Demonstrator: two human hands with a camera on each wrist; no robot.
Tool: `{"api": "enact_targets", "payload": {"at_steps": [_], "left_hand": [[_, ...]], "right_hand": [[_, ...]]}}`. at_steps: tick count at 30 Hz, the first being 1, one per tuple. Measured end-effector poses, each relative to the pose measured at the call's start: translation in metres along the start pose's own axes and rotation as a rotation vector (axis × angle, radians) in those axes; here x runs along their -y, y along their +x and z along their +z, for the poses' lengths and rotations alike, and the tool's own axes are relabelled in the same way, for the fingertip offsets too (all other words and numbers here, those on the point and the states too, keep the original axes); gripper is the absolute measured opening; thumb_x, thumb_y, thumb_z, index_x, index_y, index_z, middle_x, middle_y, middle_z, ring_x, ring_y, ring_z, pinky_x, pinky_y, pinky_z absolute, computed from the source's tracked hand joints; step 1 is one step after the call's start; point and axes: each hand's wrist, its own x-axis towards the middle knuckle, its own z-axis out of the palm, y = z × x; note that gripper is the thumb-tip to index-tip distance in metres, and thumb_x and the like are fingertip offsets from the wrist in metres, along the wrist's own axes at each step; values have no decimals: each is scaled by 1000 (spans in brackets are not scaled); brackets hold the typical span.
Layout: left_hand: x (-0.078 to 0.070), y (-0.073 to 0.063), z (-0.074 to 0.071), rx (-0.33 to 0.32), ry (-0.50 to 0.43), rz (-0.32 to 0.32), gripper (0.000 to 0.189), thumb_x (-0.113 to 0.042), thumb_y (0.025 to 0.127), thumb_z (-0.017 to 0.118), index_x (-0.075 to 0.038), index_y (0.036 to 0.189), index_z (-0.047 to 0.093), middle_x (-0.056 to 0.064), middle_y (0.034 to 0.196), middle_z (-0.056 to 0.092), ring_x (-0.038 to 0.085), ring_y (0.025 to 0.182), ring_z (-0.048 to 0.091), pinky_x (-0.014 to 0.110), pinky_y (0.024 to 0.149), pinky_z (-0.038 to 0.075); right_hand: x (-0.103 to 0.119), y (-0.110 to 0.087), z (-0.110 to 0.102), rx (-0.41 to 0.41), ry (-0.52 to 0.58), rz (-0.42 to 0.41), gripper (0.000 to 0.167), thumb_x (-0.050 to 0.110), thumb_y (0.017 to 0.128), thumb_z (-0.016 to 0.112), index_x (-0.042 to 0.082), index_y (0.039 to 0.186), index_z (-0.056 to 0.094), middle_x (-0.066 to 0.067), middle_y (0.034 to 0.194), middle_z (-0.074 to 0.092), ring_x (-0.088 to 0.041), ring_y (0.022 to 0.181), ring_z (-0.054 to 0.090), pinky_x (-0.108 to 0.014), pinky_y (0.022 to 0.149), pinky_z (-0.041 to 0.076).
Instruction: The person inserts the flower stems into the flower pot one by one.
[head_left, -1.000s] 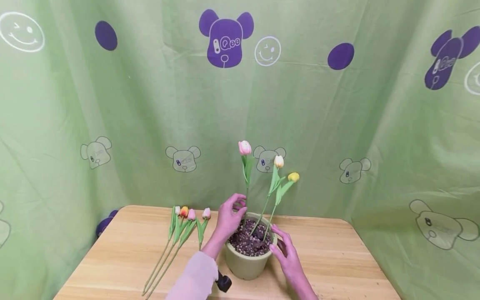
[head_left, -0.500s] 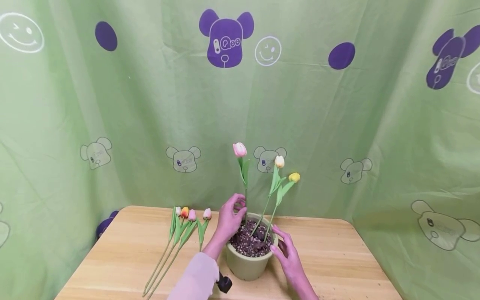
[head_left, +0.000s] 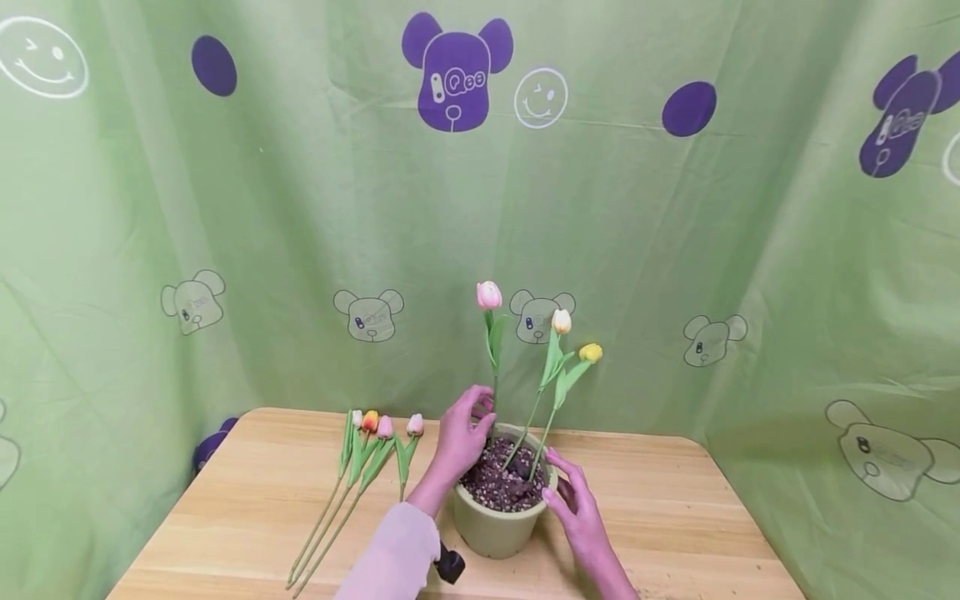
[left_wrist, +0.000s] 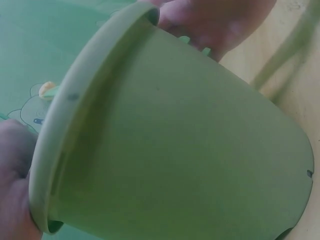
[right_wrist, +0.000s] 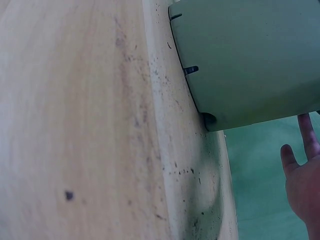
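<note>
A pale green flowerpot (head_left: 495, 533) of dark, speckled soil (head_left: 498, 487) stands upright on the table. My left hand (head_left: 459, 435) pinches the stem of a pink tulip (head_left: 489, 295) low down, above the pot's left rim; its fingertips are partly hidden. In the head view a cream tulip (head_left: 561, 321) and a yellow tulip (head_left: 591, 353) stand in the soil, both leaning right. Against the pot's right side rests my right hand (head_left: 583, 521), thumb and fingers spread along the rim. The right wrist view shows extended fingers (right_wrist: 307, 132) touching the pot wall.
Several more tulips (head_left: 367, 454) lie on the wooden table (head_left: 660, 500) left of the pot. A black object (head_left: 450, 567) shows beside the left sleeve (head_left: 393, 550). Crumbs of soil (right_wrist: 185, 171) dot the tabletop. A green printed curtain (head_left: 465, 217) hangs behind.
The pink tulip's head swayed left and came back right to upright. Both hands have kept their places at the pot; the head view has shifted very slightly.
</note>
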Motion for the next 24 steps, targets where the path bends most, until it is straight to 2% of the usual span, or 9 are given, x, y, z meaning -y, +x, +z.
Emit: {"api": "enact_targets", "payload": {"at_steps": [2, 3, 9, 11, 18, 24], "left_hand": [[0, 0, 0, 5, -17, -2, 34, 2, 93, 68, -15, 123, 64, 1, 107, 67, 14, 92, 67, 20, 76, 61], [1, 0, 0, 7, -25, -1, 34, 2, 93, 69, -14, 123, 64, 1, 106, 67, 13, 91, 67, 20, 75, 61], [-1, -3, -2, 23, -40, -8, 34, 3, 93, 68, -13, 123, 65, 3, 107, 68, 15, 92, 67, 21, 77, 61], [-1, -4, -2, 26, -40, -19, 35, 3, 93, 68, -14, 124, 64, 2, 108, 67, 15, 93, 67, 20, 78, 60], [2, -5, -1, 25, 0, -6, 38, 4, 92, 68, -14, 125, 65, -1, 107, 67, 13, 93, 65, 20, 79, 60], [3, -5, -1, 41, 39, 27, 38, 5, 89, 70, -13, 123, 65, 0, 103, 67, 12, 88, 65, 22, 77, 60]], "right_hand": [[0, 0, 0, 1, -1, -6, 50, 7, 104, 58, 8, 152, 45, -16, 165, 35, -1, 130, 53, -15, 109, 41], [0, 0, 0, 2, -3, -8, 50, 7, 104, 57, 8, 152, 45, -16, 165, 35, -3, 130, 53, -15, 109, 41], [2, 0, 0, 9, 0, -5, 50, 8, 105, 57, 8, 153, 44, -16, 165, 34, -40, 140, 48, -14, 108, 41], [2, 0, 0, 9, 4, -1, 50, 8, 105, 56, 8, 153, 44, -16, 165, 33, -46, 141, 45, -14, 109, 40], [0, 0, 0, 2, -8, -15, 51, 7, 104, 57, 8, 154, 44, -17, 164, 36, -45, 140, 45, -13, 111, 35], [-1, 0, 0, 3, -12, -23, 51, 6, 104, 57, 8, 153, 44, -17, 164, 36, -46, 140, 46, -14, 111, 36]]}}
